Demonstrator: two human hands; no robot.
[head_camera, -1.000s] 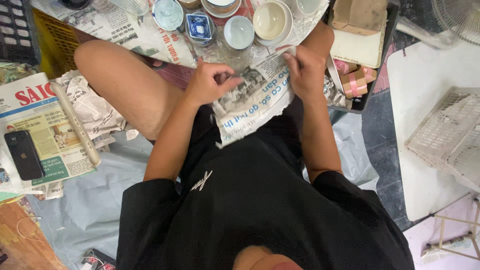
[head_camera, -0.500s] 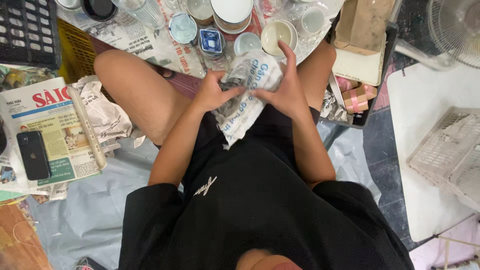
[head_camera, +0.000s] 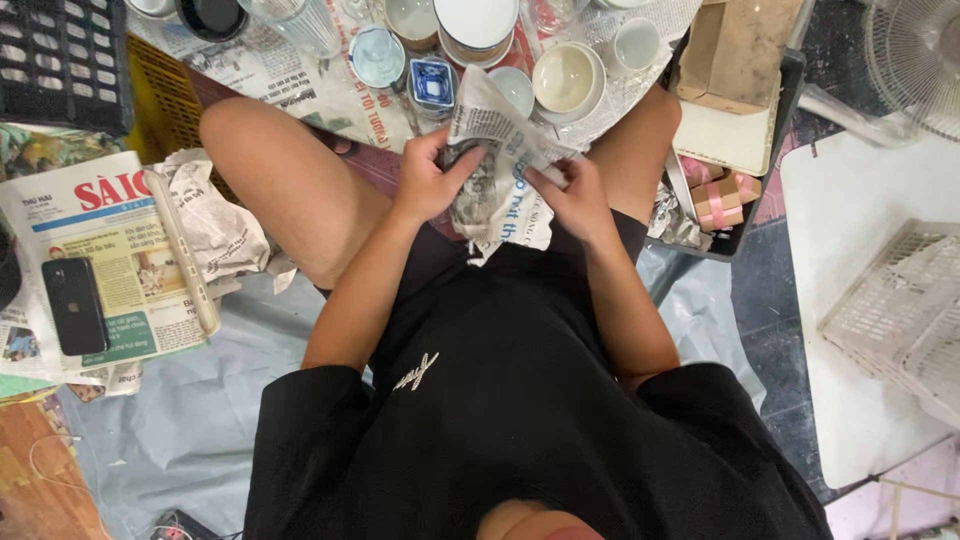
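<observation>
Now both hands, left hand and right hand, are closed on the newspaper bundle, mid-wrap. Loose paper edges need tucking next, I'd say. Bowls sit just beyond the bundle.

Newspaper sheet in both hands: thin matt paper, creased and crumpled. Far bowls and cups: glazed ceramic, glossy, smooth. Tumbler far left: clear ribbed glass. Phone left: glossy black. Basket right: white plastic lattice. Shirt: matt black cloth.
</observation>
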